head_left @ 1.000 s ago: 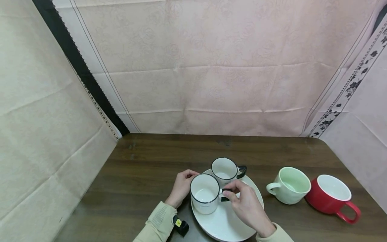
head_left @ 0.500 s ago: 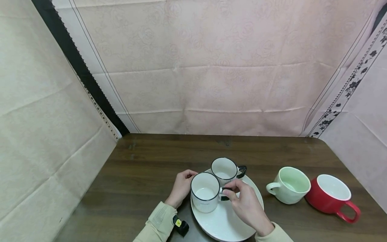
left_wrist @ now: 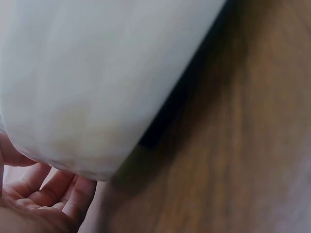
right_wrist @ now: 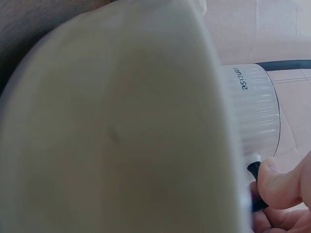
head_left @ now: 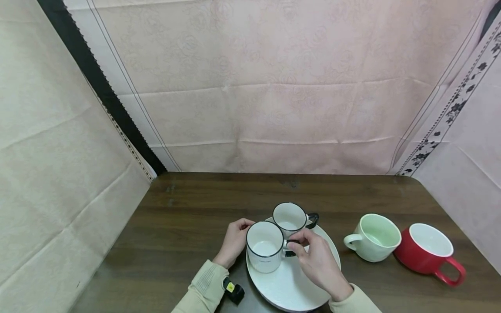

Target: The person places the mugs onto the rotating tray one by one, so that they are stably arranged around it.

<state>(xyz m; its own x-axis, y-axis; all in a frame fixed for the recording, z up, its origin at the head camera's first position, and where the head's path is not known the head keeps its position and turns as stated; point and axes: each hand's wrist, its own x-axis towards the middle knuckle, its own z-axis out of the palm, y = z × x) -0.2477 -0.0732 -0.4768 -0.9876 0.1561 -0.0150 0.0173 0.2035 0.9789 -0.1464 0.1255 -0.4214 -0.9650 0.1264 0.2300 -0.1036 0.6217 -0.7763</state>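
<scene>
A white mug [head_left: 265,250] with a black rim is over the left part of a white plate [head_left: 297,291]; I cannot tell whether its base touches the plate. My right hand [head_left: 318,263] pinches the mug's black handle between thumb and fingers. In the right wrist view, the thumb [right_wrist: 279,189] presses on that handle, and the mug's ribbed side [right_wrist: 252,107] bears the word "concise". My left hand [head_left: 234,241] lies along the mug's left side, near the plate's edge. Its fingertips are hidden behind the mug. The left wrist view shows the fingers [left_wrist: 58,191] bent, partly covered by a pale blurred shape.
A second black-rimmed white mug [head_left: 289,216] stands at the plate's far side, close behind the first. To the right are a pale green mug [head_left: 373,239] and a red mug [head_left: 424,250] on the wooden table [head_left: 188,226]. Cloth curtains [head_left: 282,108] enclose the table.
The near mug has risen very slightly while my right hand keeps its pinch on the handle. The head view has shifted a little. Otherwise the hands and the other mugs hold their places.
</scene>
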